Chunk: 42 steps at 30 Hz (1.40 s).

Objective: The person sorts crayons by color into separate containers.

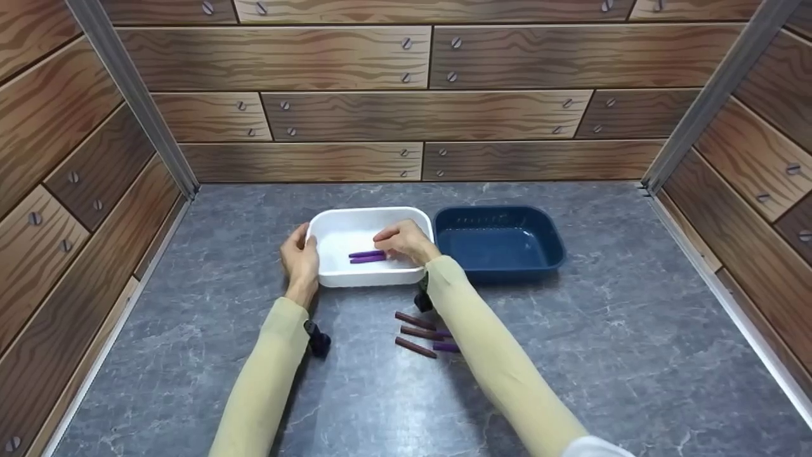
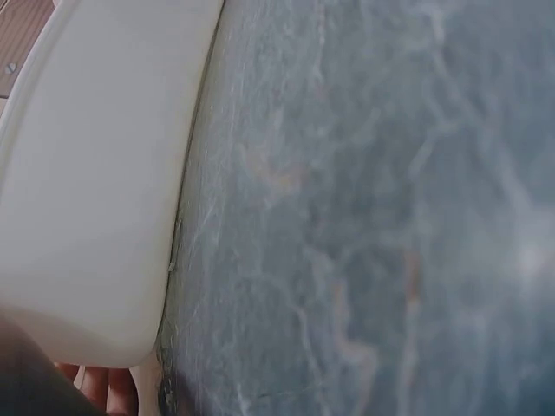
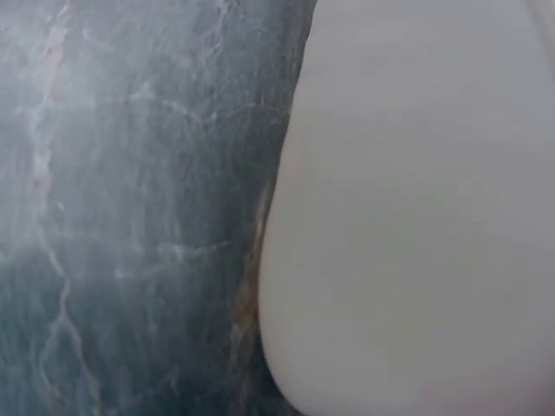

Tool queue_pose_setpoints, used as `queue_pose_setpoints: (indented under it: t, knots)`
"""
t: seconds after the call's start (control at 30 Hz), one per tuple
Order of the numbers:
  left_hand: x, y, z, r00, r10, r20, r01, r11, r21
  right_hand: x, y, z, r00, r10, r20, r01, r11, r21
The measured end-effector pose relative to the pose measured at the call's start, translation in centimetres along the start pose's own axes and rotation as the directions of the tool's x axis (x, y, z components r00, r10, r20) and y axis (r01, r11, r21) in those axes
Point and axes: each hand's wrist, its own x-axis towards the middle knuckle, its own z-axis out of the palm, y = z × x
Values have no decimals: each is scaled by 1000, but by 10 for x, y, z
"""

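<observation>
A white tray (image 1: pixel 371 277) stands left of centre on the grey table. My left hand (image 1: pixel 300 259) holds its left side, thumb at the rim and fingers outside; in the left wrist view some fingers (image 2: pixel 120 392) show behind the tray's corner. My right hand (image 1: pixel 406 241) reaches over the tray's right side with bent fingers. Two purple crayons (image 1: pixel 366 259) lie side by side in the tray, their right ends by my right fingertips; whether I pinch one is hidden. The right wrist view shows only the tray's outer wall (image 3: pixel 408 217) and the table.
A dark blue tray (image 1: pixel 501 275) stands beside the white one on the right. Several brown crayons (image 1: pixel 415 347) and purple crayons (image 1: pixel 446 347) lie on the table in front, partly under my right forearm. Wood-patterned walls (image 1: pixel 355 114) enclose the table at the back and sides.
</observation>
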Motion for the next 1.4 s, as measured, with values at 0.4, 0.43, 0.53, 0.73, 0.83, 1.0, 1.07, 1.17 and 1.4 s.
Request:
queue_pose_setpoints:
  t: [0.4,0.43,0.53,0.73,0.83,1.0,1.07,1.17,1.4]
  knots:
    - [1,3,1,1000,6,5,-6,1000,-27,-28,-4,-20,961,-244,134,244,970,13]
    - [1,4,1,1000,8,5,-8,1000,-28,-31,-4,-22,956,-258,138,258,966,21]
    - [1,5,1,1000,9,0,-9,1000,-20,-37,-3,-30,948,-283,145,278,959,53]
    - [1,3,1,1000,8,-11,-8,1000,3,-50,6,-40,943,-310,120,299,949,100]
    - [0,1,0,1000,8,-6,-8,1000,8,-61,13,-41,937,-333,111,321,941,109]
    - [-2,-1,-2,1000,9,-8,-9,1000,8,-81,24,-39,920,-379,105,369,924,97]
    - [-2,-2,-2,1000,9,-8,-9,1000,4,-87,27,-40,916,-388,100,377,920,108]
    - [-2,-3,-2,1000,11,-7,-11,1000,-5,-94,32,-43,916,-390,91,378,917,127]
    - [-2,-2,-1,1000,8,-1,-8,1000,9,-105,49,-54,916,-390,97,376,917,135]
